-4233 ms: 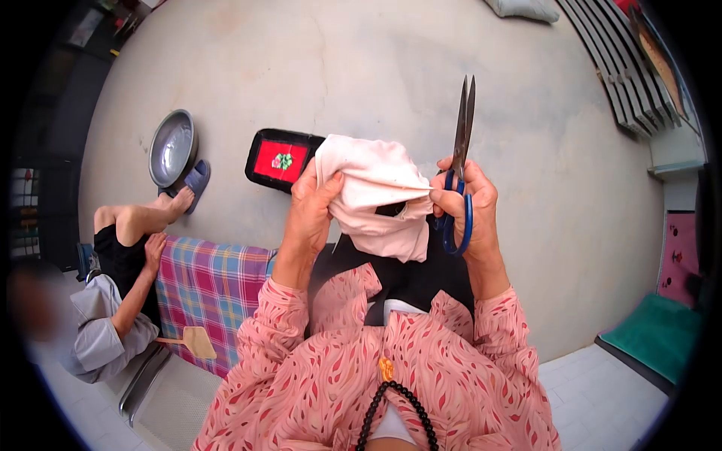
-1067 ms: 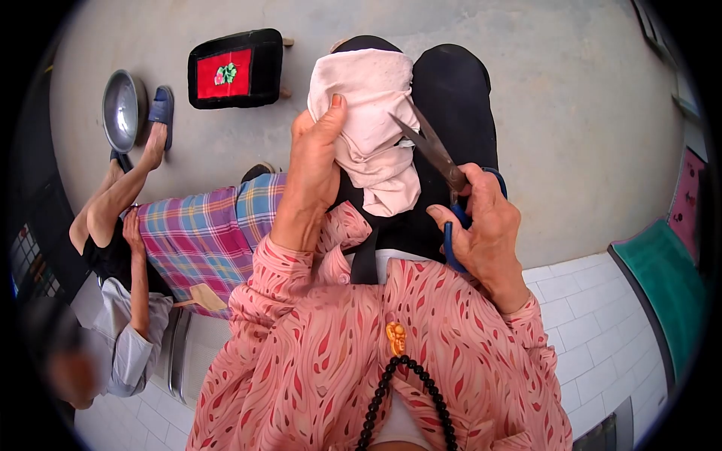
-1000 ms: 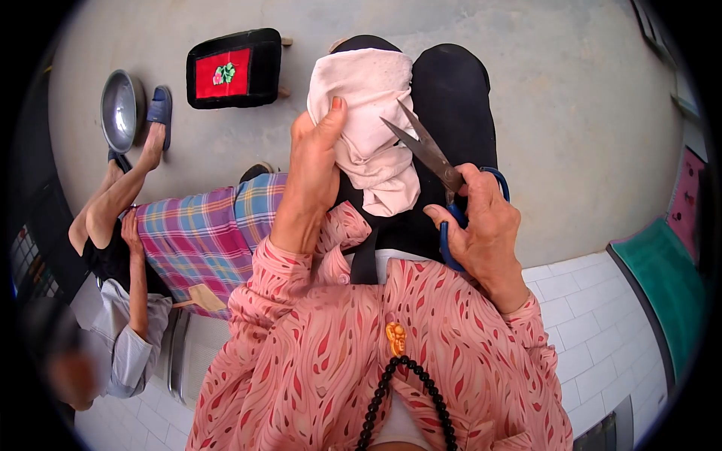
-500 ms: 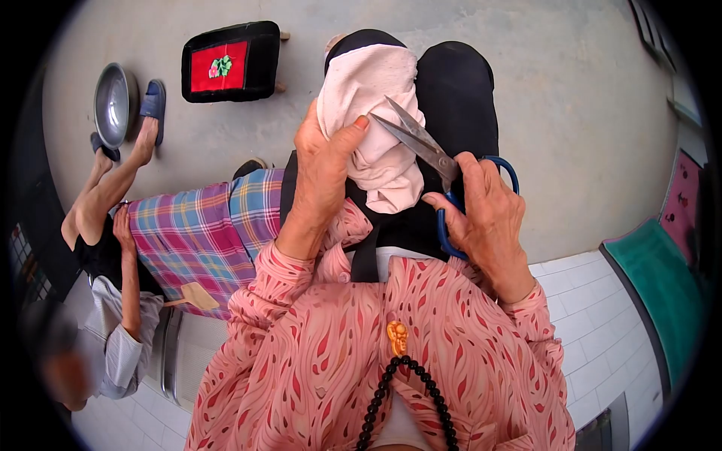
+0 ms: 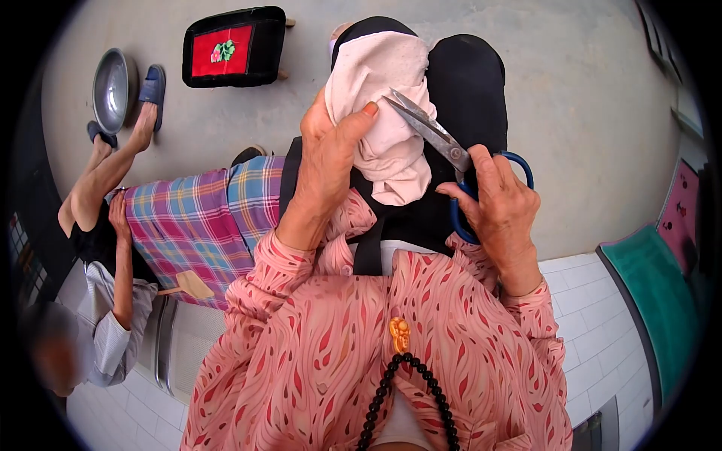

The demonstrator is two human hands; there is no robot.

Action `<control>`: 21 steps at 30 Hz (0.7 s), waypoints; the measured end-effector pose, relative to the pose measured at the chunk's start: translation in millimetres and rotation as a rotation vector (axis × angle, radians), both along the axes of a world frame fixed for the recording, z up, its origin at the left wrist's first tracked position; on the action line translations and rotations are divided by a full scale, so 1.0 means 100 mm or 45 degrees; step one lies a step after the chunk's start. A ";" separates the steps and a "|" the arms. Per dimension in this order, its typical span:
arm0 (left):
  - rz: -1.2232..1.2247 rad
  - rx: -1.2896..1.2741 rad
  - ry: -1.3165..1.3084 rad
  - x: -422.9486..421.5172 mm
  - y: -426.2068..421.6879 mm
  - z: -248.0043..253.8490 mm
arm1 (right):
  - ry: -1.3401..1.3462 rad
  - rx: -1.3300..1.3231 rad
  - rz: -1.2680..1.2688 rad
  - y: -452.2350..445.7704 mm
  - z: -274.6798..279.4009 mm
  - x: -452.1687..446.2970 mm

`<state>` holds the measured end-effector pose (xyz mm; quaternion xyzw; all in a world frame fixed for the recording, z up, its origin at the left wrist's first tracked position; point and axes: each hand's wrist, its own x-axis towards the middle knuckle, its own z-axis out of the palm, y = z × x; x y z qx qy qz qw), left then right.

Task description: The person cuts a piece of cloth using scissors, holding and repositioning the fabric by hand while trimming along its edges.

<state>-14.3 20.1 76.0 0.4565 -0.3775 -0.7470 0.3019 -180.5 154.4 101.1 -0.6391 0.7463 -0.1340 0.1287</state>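
My left hand grips a pale pink cloth by its left side, the thumb pressed on top of it. The cloth lies bunched over my knee, its lower end hanging in folds. In my right hand is a pair of scissors with blue handles; my fingers and thumb are in the loops. The blades lie over the cloth, tips just right of my left thumb and only slightly apart. Whether any cloth is between the blades I cannot tell.
To my left sits another person, beside a plaid cloth with a hand fan on it. Ahead on the floor are a metal basin and a black stool with a red panel. A green mat is at right.
The scissor blades have drawn closer together. My right hand has shifted slightly right and up in the view, and the cloth has moved a little the same way.
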 end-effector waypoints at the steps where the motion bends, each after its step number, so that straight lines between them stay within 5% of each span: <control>1: -0.007 0.000 -0.014 0.00 0.00 0.00 | 0.001 -0.004 0.000 0.00 0.00 0.00; 21: -0.006 0.039 0.050 0.04 0.01 -0.02 | -0.099 0.024 0.020 -0.05 -0.02 0.02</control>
